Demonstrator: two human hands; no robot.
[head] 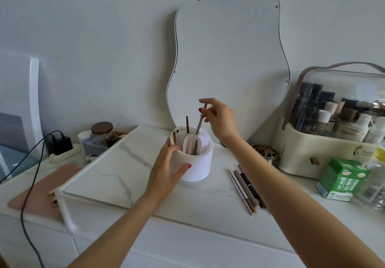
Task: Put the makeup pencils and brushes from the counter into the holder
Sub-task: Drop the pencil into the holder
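Observation:
A white round holder with inner compartments stands on the marble counter in the middle. My left hand is wrapped around its left side. My right hand is above it, pinching the top of a thin grey makeup pencil whose lower end is inside a back compartment. A brown pencil stands upright in the holder, and other tips show in the front and left compartments. Several pencils and brushes lie side by side on the counter to the right of the holder, partly hidden by my right forearm.
A wavy mirror leans on the wall behind the holder. A clear-lidded cosmetics case, a green box and a small gold dish stand at the right. At the left are a jar, a charger with cable and a white rack.

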